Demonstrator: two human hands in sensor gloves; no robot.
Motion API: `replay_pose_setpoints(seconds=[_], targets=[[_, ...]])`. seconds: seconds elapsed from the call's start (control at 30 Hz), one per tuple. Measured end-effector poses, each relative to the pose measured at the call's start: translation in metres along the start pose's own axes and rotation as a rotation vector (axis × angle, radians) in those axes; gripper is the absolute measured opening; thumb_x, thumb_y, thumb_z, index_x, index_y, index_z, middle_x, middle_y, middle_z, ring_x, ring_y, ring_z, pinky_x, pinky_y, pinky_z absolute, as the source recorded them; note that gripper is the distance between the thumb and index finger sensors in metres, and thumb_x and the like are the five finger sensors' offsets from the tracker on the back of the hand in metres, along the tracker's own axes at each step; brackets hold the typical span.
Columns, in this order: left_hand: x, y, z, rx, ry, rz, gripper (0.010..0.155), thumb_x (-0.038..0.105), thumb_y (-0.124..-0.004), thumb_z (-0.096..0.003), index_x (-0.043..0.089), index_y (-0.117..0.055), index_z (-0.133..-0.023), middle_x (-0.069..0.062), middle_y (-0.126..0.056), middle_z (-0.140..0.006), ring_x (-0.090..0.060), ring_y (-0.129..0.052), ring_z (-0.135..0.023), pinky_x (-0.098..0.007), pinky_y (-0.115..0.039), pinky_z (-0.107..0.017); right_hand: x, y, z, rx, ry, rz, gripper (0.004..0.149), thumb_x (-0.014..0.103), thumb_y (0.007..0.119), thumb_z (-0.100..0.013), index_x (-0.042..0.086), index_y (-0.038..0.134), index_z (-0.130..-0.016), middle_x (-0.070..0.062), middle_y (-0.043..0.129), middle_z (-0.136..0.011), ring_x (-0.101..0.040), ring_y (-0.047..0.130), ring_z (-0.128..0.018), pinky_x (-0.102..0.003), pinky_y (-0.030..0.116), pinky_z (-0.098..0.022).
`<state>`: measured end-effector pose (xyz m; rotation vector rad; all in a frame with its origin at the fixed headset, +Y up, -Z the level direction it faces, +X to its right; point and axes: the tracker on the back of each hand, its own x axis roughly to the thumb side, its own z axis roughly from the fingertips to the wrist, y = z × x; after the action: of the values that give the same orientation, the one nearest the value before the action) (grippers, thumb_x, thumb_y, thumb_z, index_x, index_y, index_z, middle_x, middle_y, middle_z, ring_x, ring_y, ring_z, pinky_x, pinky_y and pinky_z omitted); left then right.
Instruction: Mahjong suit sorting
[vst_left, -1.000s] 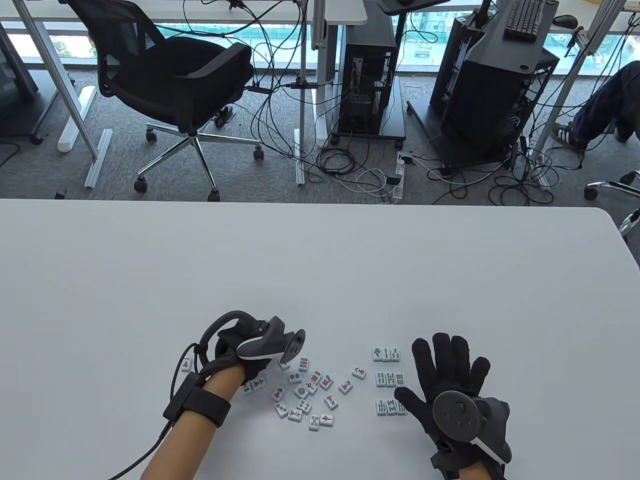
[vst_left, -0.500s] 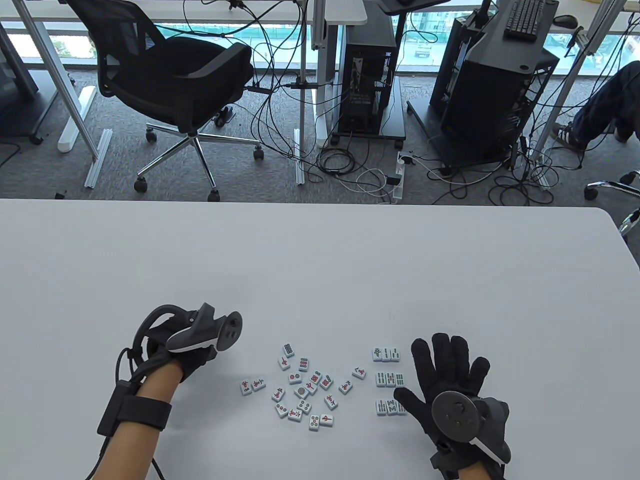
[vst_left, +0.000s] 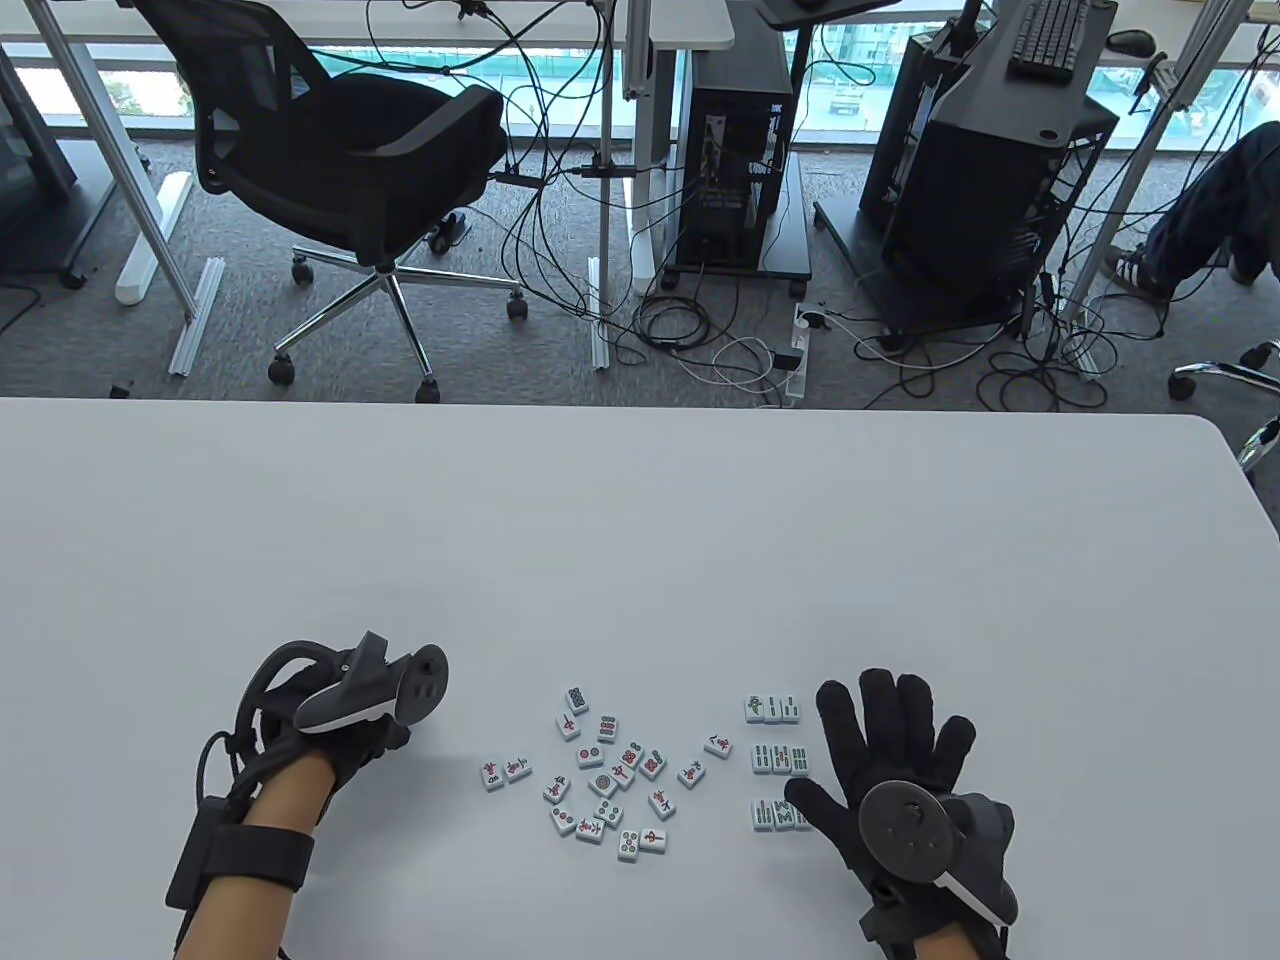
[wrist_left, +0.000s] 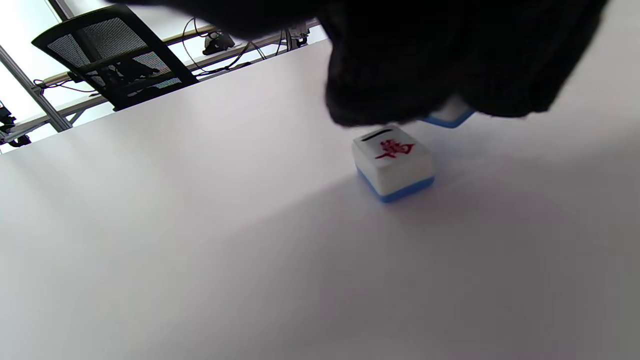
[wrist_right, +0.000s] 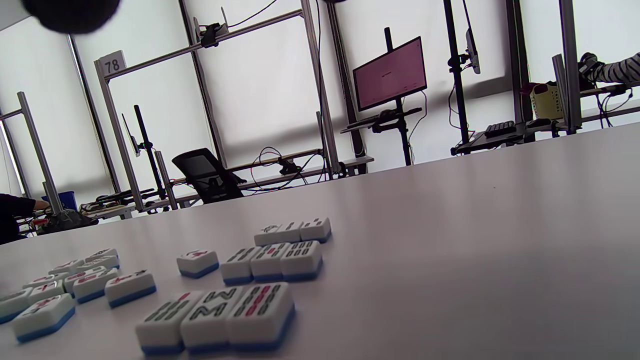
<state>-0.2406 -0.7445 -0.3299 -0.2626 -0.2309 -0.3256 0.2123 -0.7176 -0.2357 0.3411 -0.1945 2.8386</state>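
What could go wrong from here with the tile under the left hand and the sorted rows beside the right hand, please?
1. In the left wrist view, the left hand hovers over a red-character tile and partly hides a second tile; it may knock either askew.
2. The right hand lies flat against the bamboo rows; a slide could scatter them.

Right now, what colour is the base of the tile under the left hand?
Blue, below a white top: tile, left wrist view.

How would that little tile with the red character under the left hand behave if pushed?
The tile looks hard and blocky, so it would likely slide flat across the smooth white table rather than roll or tip. Its glossy sides may be slippery to pinch.
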Motion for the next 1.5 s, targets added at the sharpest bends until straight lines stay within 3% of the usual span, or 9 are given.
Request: replay_pose_setpoints(seconds=[0.4,0.6,0.87,1.1,1.27,1.5], targets=[[0.004,-0.010,-0.001,-0.036,0.005,-0.085,0.060,0.055,-0.088,-0.0278,0.026,-0.084,-0.080,0.015,-0.099,-0.036,-0.007,-0.091,-0.009,-0.032,-0.083,-0.019,-0.001,0.001,0.000,-0.001,0.002,-0.004,0.083,0.067,0.057,-0.046,0.034,0.016,-0.110,-0.014,0.011,-0.118,-0.045,0.004,-0.104,-0.075,0.012,-0.067],[0.006,0.010,0.008,0.012,0.003,-0.060,0.063,0.056,-0.088,-0.0274,0.027,-0.082,-0.084,0.014,-0.100,-0.039,-0.008,-0.093,-0.011,-0.033,-0.084,-0.021,-0.001,0.001,-0.001,-0.004,0.003,-0.008,0.083,0.067,0.057,-0.046,0.034,0.016,-0.110,-0.014,0.011,-0.118,-0.045,0.004,-0.104,-0.075,0.012,-0.067],[0.061,0.023,0.020,0.113,-0.192,-0.050,0.064,0.058,-0.085,-0.0284,0.026,-0.082,-0.084,0.014,-0.100,-0.038,-0.008,-0.093,-0.011,-0.033,-0.084,-0.021,-0.001,0.002,-0.001,-0.002,0.002,-0.005,0.083,0.067,0.057,-0.046,0.034,0.016,-0.110,-0.014,0.011,-0.118,-0.045,0.005,-0.104,-0.075,0.012,-0.067],[0.098,0.033,0.007,0.177,-0.238,-0.104,0.060,0.056,-0.084,-0.0306,0.026,-0.083,-0.082,0.014,-0.100,-0.037,-0.008,-0.093,-0.009,-0.033,-0.084,-0.019,-0.001,0.002,-0.001,-0.004,0.000,-0.007,0.083,0.067,0.057,-0.046,0.034,0.016,-0.110,-0.014,0.011,-0.118,-0.045,0.005,-0.104,-0.075,0.012,-0.067],[0.116,0.029,-0.004,0.159,-0.256,-0.140,0.057,0.055,-0.083,-0.0316,0.027,-0.084,-0.081,0.014,-0.100,-0.036,-0.008,-0.092,-0.008,-0.032,-0.084,-0.018,-0.001,0.002,-0.001,-0.006,-0.002,-0.014,0.083,0.067,0.057,-0.046,0.034,0.017,-0.110,-0.014,0.011,-0.118,-0.045,0.004,-0.104,-0.075,0.012,-0.067],[0.118,0.032,-0.009,0.169,-0.249,-0.104,0.053,0.053,-0.083,-0.0337,0.028,-0.085,-0.080,0.014,-0.100,-0.035,-0.008,-0.092,-0.007,-0.033,-0.083,-0.018,-0.002,0.002,0.000,-0.008,-0.001,-0.020,0.083,0.067,0.057,-0.046,0.034,0.016,-0.110,-0.014,0.011,-0.118,-0.045,0.004,-0.104,-0.074,0.012,-0.067]])
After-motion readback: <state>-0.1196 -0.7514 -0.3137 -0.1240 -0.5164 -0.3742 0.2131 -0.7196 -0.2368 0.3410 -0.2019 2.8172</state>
